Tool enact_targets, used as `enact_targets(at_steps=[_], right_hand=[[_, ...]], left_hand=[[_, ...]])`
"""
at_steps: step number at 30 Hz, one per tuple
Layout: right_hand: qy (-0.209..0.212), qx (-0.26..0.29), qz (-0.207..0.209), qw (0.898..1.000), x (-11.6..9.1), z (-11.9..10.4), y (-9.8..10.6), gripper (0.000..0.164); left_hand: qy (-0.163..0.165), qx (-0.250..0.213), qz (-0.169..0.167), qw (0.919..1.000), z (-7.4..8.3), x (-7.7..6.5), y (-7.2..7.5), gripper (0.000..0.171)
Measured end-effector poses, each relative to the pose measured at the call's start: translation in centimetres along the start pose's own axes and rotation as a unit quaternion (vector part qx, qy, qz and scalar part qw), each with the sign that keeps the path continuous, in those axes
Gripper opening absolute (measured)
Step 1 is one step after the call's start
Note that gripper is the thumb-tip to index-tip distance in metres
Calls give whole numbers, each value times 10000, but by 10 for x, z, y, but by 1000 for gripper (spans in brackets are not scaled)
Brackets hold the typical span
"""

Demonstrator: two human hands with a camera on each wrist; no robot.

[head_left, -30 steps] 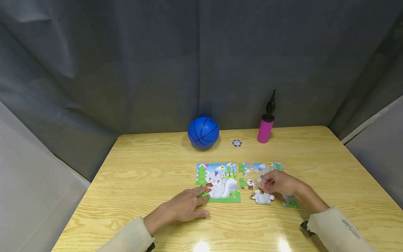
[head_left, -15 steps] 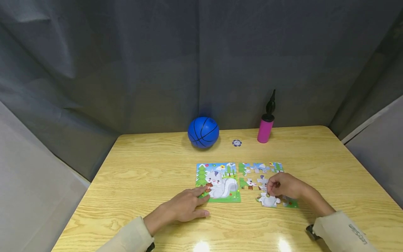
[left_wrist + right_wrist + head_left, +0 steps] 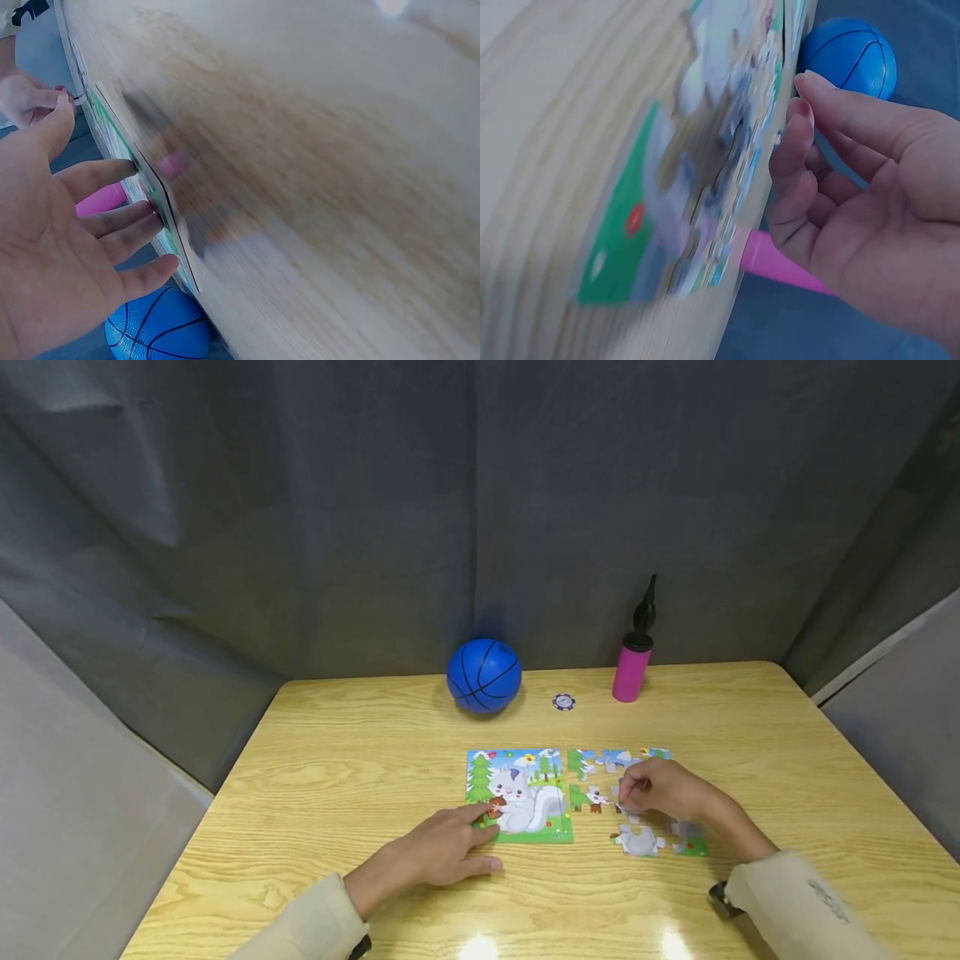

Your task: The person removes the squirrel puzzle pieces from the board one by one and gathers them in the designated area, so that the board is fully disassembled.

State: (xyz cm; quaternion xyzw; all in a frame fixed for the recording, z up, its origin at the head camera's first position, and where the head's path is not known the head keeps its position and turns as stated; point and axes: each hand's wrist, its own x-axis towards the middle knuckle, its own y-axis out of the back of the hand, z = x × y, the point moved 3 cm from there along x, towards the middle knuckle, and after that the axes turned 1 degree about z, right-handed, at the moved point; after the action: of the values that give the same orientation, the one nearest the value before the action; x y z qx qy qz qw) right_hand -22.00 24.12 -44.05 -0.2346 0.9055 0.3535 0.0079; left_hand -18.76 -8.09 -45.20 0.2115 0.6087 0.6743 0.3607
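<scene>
My left hand [image 3: 450,847] rests with extended fingers at the lower left of the squirrel picture card [image 3: 528,810], its fingertips touching the card. In the left wrist view, the left hand's fingers [image 3: 127,244] lie spread at the card's edge. My right hand [image 3: 667,793] is over the loose jigsaw pieces, thumb and index finger close together at the middle piece [image 3: 628,815], which it partly hides. In the right wrist view, the right hand [image 3: 862,172] shows no piece clearly between its fingertips. Just below lies the bottom middle jigsaw piece [image 3: 637,841].
More jigsaw pieces lie around, such as the bottom right piece [image 3: 690,841], top left piece [image 3: 581,763] and middle left piece [image 3: 587,797]. Behind stand a blue ball [image 3: 483,677] and a pink hand pump [image 3: 632,670], with a poker chip [image 3: 563,702] between them.
The right hand slid the bottom middle piece rightward, then left it and moved up and left to the middle piece. The left hand has stayed in place.
</scene>
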Motion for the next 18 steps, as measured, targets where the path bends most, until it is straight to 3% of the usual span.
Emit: enact_targets(at_steps=[9,18], right_hand=[[264,-109,279,9992,29,-22,-16,8],[524,-27,272,9983,63,-50,-41,13]], left_hand=[[187,-98,-137,9997,-2,-1,0,64],[232,-99,-105,9996,-5,-1,-2,64]])
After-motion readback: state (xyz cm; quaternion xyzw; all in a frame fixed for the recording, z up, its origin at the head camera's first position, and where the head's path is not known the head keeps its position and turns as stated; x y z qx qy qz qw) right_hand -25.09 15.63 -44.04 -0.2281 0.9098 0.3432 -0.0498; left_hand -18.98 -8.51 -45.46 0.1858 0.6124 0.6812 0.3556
